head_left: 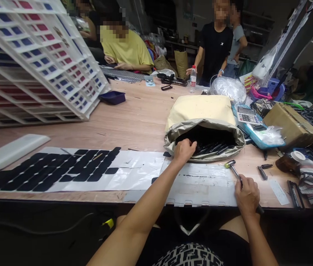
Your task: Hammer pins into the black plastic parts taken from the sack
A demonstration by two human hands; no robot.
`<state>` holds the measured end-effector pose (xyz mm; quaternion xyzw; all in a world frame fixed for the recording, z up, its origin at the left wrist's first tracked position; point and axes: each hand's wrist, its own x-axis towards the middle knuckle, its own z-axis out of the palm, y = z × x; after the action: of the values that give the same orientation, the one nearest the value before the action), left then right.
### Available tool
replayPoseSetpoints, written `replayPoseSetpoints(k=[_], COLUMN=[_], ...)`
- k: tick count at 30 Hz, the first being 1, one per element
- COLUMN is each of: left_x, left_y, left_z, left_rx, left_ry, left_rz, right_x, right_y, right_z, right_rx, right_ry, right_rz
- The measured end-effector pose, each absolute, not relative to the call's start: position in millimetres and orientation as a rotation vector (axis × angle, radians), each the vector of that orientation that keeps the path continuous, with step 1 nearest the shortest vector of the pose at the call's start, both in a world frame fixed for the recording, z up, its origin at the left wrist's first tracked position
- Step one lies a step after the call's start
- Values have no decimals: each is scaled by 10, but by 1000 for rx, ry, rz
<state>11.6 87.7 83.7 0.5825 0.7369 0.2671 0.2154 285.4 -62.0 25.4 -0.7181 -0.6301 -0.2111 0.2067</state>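
Observation:
My left hand (184,150) reaches into the mouth of a pale woven sack (200,109) lying on its side. Inside the sack are many slim black parts (214,147); the fingertips are partly hidden against the dark opening, so what they grip, if anything, cannot be made out. My right hand (247,194) is wrapped round the handle of a small hammer (230,164), its yellowish-tipped head resting towards the sack. Under both lies a whitish board (200,181). Left of my arm, rows of flat black pieces (62,166) lie on a white sheet (139,162).
White plastic crates (62,62) tower at the left beside a dark blue tray (113,97). On the right are a calculator (247,115), a cardboard box (292,123) and a brown jar (289,162). A water bottle (193,79) stands across the table, where several people are.

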Motion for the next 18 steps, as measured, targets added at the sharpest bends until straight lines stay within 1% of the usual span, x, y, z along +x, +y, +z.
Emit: replayPoseSetpoints(k=[3, 5, 7, 10, 13, 16, 18], left_x=[94, 54, 5, -46, -36, 13, 38], left_y=[1058, 1073, 1013, 768, 401, 82, -43], left_z=[770, 760, 779, 816, 763, 583, 436], left_rx=[1552, 1514, 1541, 1692, 1837, 1890, 1891], left_ry=[2116, 2098, 2064, 1970, 1705, 1443, 1381], left_rz=[577, 534, 570, 765, 914, 868, 828], right_x=[2842, 2837, 2837, 2844, 2852, 2855, 2858], right_y=[-624, -625, -626, -623, -622, -622, -618], right_z=[267, 272, 272, 258, 239, 233, 237], right_rx=[-2000, -1996, -1991, -1992, -2017, -2047, -2053], right_ry=[-1747, -1743, -1743, -1744, -1740, -1736, -1734], right_rz=[-585, -581, -573, -547, -527, -517, -502])
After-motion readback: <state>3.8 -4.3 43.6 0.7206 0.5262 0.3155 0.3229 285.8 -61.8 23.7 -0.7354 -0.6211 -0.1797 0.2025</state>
